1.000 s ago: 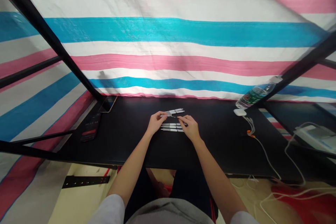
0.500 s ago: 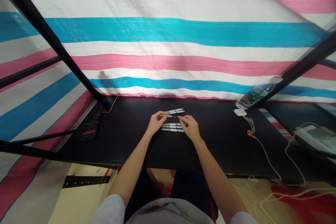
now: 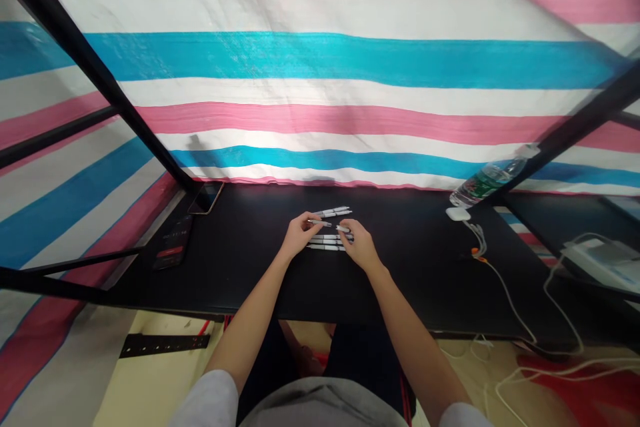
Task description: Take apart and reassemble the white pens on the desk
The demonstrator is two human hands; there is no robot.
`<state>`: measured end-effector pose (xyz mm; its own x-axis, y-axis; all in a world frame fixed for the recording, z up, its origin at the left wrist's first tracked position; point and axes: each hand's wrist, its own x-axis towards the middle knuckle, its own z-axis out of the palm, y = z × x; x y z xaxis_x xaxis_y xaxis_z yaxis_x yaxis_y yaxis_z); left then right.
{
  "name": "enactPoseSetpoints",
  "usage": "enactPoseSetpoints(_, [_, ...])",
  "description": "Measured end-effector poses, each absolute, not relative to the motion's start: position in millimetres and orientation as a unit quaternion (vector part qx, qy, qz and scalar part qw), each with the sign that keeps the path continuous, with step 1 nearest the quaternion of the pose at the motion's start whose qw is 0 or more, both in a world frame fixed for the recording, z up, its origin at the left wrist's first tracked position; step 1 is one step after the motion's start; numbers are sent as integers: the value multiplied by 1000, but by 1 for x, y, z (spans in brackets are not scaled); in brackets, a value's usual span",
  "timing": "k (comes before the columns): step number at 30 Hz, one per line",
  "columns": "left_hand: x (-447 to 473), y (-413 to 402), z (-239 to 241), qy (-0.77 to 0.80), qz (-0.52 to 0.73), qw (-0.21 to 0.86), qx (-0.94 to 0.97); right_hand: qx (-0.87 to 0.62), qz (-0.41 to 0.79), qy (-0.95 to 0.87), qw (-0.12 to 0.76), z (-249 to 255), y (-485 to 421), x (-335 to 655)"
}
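Observation:
My left hand [image 3: 300, 233] is closed in a pinch on a slim grey-white pen barrel [image 3: 320, 222], whose free end points right. Across a small gap, my right hand [image 3: 361, 240] grips a short white pen part [image 3: 343, 229] between thumb and fingers. The two pieces are apart. Just beyond the hands lie a couple of white-and-grey pens [image 3: 337, 211], side by side. Nearer to me, between the wrists, several similar pens [image 3: 327, 247] lie in a row, their right ends partly behind my right hand.
The black table [image 3: 240, 267] carries two phones on the left, a dark one [image 3: 173, 243] and another [image 3: 207, 198] behind it. At the right stand a water bottle [image 3: 483, 183] and a white charger [image 3: 457, 214] with cables. Black frame bars and a striped sheet [image 3: 320, 60] enclose the table.
My right hand now shows a short white pen part where a small dark piece was at its fingertips. The left hand still holds the barrel, in almost the same place.

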<state>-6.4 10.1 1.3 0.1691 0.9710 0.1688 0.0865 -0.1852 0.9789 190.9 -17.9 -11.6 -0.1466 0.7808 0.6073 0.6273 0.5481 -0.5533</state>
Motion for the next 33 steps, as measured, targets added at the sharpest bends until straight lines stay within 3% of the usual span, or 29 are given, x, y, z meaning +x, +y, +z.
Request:
enactPoseSetpoints(11, [-5, 7, 5, 422, 465, 484, 609, -469, 2, -775, 424, -5, -21, 193])
enactPoseSetpoints(19, [-6, 8, 6, 428, 468, 493, 596, -427, 95, -767, 469, -6, -20, 192])
enactPoseSetpoints(29, [-7, 9, 4, 438, 471, 492, 587, -477, 188, -694, 506, -6, -18, 195])
enactPoseSetpoints(33, [-6, 10, 2, 445, 472, 482, 590, -471, 273, -637, 545, -9, -12, 199])
